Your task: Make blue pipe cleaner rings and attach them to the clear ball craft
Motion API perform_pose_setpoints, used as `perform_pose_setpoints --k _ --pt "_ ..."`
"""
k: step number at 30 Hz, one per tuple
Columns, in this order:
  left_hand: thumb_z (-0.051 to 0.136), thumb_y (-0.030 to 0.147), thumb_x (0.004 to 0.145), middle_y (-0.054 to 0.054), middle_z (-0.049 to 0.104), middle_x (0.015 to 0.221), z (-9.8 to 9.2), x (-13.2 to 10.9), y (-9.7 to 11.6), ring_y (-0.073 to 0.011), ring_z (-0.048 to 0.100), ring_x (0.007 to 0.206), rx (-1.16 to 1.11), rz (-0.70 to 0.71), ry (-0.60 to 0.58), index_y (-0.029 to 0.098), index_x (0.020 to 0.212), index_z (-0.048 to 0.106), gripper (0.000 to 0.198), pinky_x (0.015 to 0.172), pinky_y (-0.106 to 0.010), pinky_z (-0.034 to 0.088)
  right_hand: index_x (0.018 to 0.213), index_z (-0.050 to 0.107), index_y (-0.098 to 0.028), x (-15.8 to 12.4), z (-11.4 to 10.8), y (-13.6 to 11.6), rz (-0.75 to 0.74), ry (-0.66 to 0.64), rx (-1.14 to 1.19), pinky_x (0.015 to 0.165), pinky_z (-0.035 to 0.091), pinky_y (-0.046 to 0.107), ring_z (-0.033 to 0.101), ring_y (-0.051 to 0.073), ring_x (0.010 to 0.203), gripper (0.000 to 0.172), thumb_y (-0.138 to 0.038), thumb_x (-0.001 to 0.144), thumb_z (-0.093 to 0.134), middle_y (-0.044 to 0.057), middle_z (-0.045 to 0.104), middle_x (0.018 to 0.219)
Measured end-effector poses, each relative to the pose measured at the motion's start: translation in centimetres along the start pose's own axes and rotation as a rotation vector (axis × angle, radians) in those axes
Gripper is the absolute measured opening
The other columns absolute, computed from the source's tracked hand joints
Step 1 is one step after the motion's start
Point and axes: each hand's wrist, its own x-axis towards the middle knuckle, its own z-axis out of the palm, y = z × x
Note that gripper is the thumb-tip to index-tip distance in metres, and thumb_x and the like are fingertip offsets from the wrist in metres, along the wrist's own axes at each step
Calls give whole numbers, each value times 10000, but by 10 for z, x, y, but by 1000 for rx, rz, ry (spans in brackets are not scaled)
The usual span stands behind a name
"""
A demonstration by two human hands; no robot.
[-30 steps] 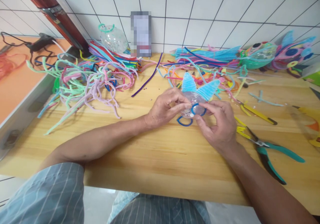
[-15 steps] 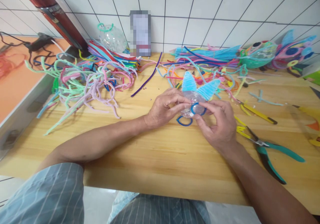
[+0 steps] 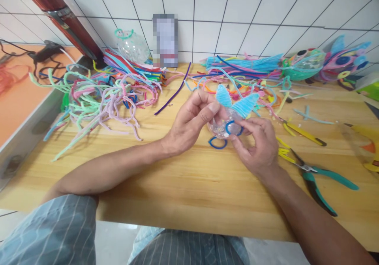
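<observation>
A clear plastic ball (image 3: 218,127) with light blue ear-shaped pipe-cleaner pieces (image 3: 245,104) on top is in front of me. On its near side is a dark blue pipe-cleaner ring (image 3: 226,128). My right hand (image 3: 257,146) is closed on the ball's right side, thumb and forefinger at the ring's edge. My left hand (image 3: 194,123) is at the ball's upper left, thumb drawn against the curled fingers; whatever is between them is hidden. A second dark blue pipe-cleaner loop (image 3: 217,143) lies on the table just below the ball.
Loose pipe cleaners (image 3: 97,103) are heaped at left, with bundles (image 3: 245,65) along the back. Teal-handled pliers (image 3: 314,174) and a yellow-handled tool (image 3: 308,134) lie at right. A phone (image 3: 166,40) leans on the tiled wall near a red thermos-like cylinder (image 3: 63,20).
My left hand has pulled up and left from the ring, thumb now raised near the ears. My right hand keeps its hold on the ball.
</observation>
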Motion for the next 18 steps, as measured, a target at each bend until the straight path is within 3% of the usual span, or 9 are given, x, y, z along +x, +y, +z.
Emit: perform_pose_setpoints --k 2,6,12,17,18 --pt "471 484 1091 -12 713 823 -1 1 13 -156 690 695 24 -13 -24 240 992 530 270 673 -345 601 1317 651 -278 0 0 1 5 -3 0 857 606 486 694 277 1002 437 -241 894 756 103 691 1136" --pt "526 509 1065 9 643 731 -6 2 38 -137 652 626 78 21 55 248 959 562 283 579 -299 562 1302 650 -277 0 0 0 -6 4 -3 819 606 454 690 269 988 411 -254 905 752 101 692 1120" --pt "655 413 1033 46 635 734 -20 13 74 -61 571 587 94 259 177 224 860 634 256 525 -211 458 1311 650 -265 0 1 1 1 -6 -14 816 621 447 693 272 1004 429 -252 897 762 110 693 1135" --pt "765 494 938 75 613 687 -45 36 77 -26 502 530 99 434 328 221 814 668 315 475 -183 399 1318 652 -258 0 1 1 -6 12 19 767 623 413 694 268 1003 450 -223 885 770 107 688 1126" --pt "808 510 894 72 640 722 -49 40 73 -32 503 539 114 382 243 225 836 675 320 489 -193 422 1322 656 -259 1 2 0 -8 18 28 781 625 419 695 270 1008 457 -213 882 772 105 691 1129"
